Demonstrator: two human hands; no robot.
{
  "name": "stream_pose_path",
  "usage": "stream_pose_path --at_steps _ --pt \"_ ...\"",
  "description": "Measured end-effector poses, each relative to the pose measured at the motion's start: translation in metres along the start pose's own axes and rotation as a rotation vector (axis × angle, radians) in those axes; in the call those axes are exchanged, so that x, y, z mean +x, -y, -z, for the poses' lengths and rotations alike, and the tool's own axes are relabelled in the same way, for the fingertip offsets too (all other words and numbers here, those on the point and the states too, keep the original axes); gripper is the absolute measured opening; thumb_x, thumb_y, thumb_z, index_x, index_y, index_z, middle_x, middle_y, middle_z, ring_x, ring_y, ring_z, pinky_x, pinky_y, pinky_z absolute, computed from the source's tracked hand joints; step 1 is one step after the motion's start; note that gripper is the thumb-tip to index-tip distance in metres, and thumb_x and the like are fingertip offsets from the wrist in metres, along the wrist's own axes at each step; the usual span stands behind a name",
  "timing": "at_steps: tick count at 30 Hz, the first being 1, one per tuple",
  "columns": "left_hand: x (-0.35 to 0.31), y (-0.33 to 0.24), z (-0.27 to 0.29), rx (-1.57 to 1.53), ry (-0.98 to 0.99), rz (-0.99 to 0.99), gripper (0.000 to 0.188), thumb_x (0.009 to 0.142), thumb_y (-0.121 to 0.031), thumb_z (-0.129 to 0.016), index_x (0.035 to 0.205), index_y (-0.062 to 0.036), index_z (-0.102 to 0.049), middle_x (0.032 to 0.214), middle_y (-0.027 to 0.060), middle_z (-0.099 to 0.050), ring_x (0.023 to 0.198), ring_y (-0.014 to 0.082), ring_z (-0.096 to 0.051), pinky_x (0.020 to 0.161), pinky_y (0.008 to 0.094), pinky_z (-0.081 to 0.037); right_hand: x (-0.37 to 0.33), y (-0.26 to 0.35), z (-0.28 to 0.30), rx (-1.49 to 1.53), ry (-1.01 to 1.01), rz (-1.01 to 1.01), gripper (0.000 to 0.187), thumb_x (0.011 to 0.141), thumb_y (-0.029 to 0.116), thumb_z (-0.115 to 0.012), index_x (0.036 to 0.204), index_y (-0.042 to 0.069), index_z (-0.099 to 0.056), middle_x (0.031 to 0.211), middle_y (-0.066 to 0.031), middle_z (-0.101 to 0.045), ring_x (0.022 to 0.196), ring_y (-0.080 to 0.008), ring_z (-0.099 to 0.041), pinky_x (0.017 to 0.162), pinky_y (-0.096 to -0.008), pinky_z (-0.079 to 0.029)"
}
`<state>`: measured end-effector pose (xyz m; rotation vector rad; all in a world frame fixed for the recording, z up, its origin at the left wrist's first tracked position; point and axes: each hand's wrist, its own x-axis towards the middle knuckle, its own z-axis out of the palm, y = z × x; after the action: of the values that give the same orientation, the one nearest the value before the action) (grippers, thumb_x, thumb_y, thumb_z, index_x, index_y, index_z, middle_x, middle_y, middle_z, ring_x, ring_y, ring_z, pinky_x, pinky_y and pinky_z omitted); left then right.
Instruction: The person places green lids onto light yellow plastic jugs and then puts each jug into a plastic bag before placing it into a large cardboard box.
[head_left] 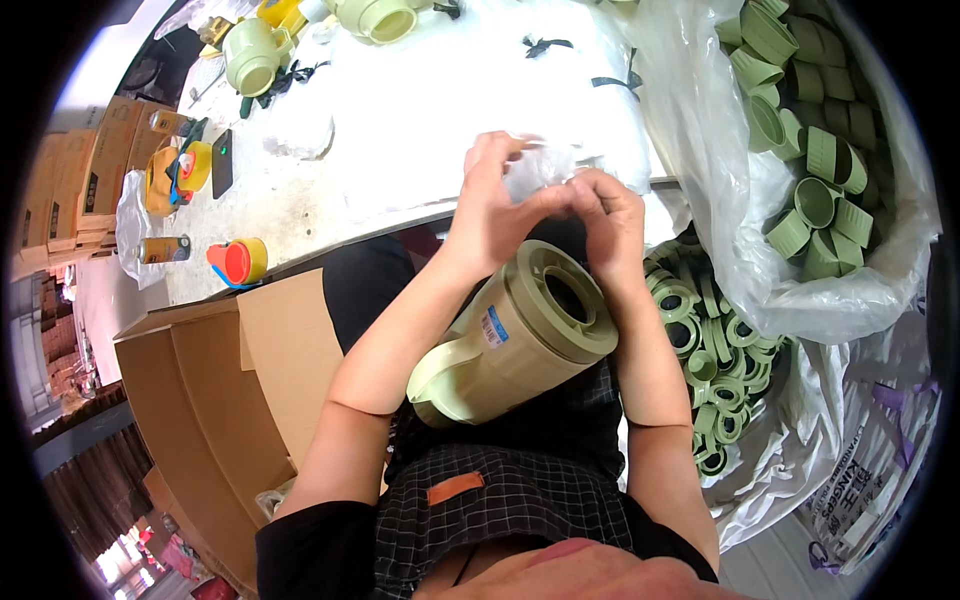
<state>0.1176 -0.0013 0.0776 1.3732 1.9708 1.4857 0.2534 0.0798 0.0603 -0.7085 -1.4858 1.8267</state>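
Between my hands is a crumpled see-through plastic bag [541, 168]. The fingers of my left hand [486, 200] are curled round its left side. My right hand [610, 218] pinches its right side between thumb and fingers. Below them, a pale green jug [512, 345] lies tilted across my lap, its ringed round top toward my right forearm and its handle to the lower left. A small blue and white label [494, 327] is stuck on its side. Neither hand grips the jug.
A white worktable [300, 210] lies ahead, with white plastic sheeting [450, 110] and more green jugs [252, 62]. On the right, a large plastic bag [690, 150] holds green cup-like parts above a heap of green rings [715, 370]. An open cardboard box [205, 400] stands left.
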Motion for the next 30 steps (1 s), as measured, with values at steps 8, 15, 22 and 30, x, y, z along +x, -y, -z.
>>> stream_pose_path --at_steps 8,15,22,30 --pt "-0.005 0.004 -0.003 -0.572 -0.085 0.122 0.014 0.096 -0.008 -0.059 0.087 -0.0005 -0.067 0.104 0.0094 -0.063 0.098 0.0184 -0.059 0.087 0.0322 -0.046 0.002 -0.027 0.022 0.355 0.027 -0.05 0.019 0.096 0.019 -0.063 0.091 0.001 -0.065 0.086 -0.0047 -0.067 0.082 -0.0129 -0.063 0.077 -0.0263 -0.05" --pt "-0.017 -0.036 0.018 -0.261 0.207 -0.03 0.001 0.093 -0.004 -0.063 0.094 -0.0046 -0.063 0.106 0.004 -0.063 0.094 0.0188 -0.06 0.085 0.0336 -0.049 0.002 -0.011 0.008 0.328 0.04 -0.016 0.018 0.09 0.011 -0.066 0.076 0.006 -0.056 0.078 -0.0001 -0.06 0.071 -0.0098 -0.054 0.069 -0.023 -0.043" --pt "-0.028 -0.02 0.044 -1.372 0.442 0.167 0.019 0.099 -0.023 -0.06 0.101 -0.0057 -0.052 0.078 0.0013 -0.052 0.068 0.0111 -0.049 0.067 0.0275 -0.044 0.022 -0.043 0.055 0.586 -0.7 -0.056 0.022 0.092 0.001 -0.061 0.075 0.009 -0.051 0.071 0.0004 -0.054 0.059 -0.0081 -0.045 0.053 -0.0244 -0.038" --pt "-0.012 0.018 0.038 -0.272 -0.121 0.283 0.012 0.084 0.004 -0.063 0.088 -0.006 -0.057 0.071 -0.0058 -0.046 0.065 0.0045 -0.041 0.06 0.0213 -0.036 -0.017 -0.042 0.116 1.075 0.003 0.054 0.013 0.093 0.005 -0.063 0.101 0.006 -0.053 0.086 -0.002 -0.05 0.064 -0.0068 -0.045 0.048 -0.0181 -0.034"
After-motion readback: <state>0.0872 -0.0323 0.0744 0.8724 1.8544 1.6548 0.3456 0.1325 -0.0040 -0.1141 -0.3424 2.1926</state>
